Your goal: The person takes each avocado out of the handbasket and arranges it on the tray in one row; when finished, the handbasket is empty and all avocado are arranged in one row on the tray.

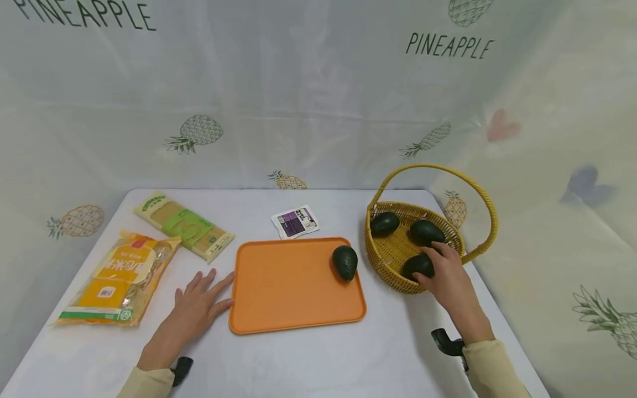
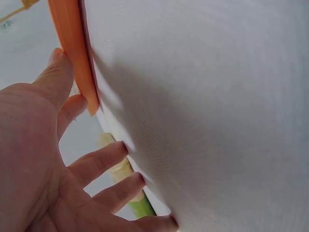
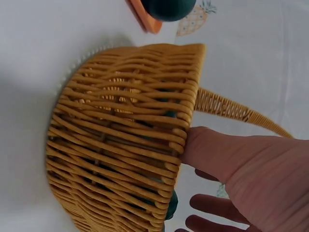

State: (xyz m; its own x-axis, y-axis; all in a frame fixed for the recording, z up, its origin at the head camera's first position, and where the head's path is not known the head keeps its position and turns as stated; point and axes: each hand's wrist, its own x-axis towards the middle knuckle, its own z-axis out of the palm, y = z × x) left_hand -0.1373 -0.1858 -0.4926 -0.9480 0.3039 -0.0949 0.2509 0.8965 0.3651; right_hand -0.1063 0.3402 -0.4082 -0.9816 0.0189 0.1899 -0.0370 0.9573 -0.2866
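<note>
My right hand (image 1: 450, 279) reaches over the near rim of a yellow wicker basket (image 1: 385, 262), its thumb and fingers around a dark green avocado (image 1: 417, 267). Two more avocados, one at the back left (image 1: 385, 224) and one at the right (image 1: 425, 232), lie in the basket. In the right wrist view, the basket wall (image 3: 116, 130) hides most of the thumb's contact. One avocado (image 1: 345, 262) lies on the right side of an orange tray (image 1: 293, 293). My left hand (image 1: 196, 307) has its fingers spread, with thumb and index finger touching the tray's left edge.
Left of the tray lie an orange-and-clear food bag (image 1: 116, 279) and a green-labelled noodle pack (image 1: 184, 225). Behind the tray is a small white-and-purple packet (image 1: 296, 222). The basket's tall handle (image 1: 490, 215) arches up over its right side.
</note>
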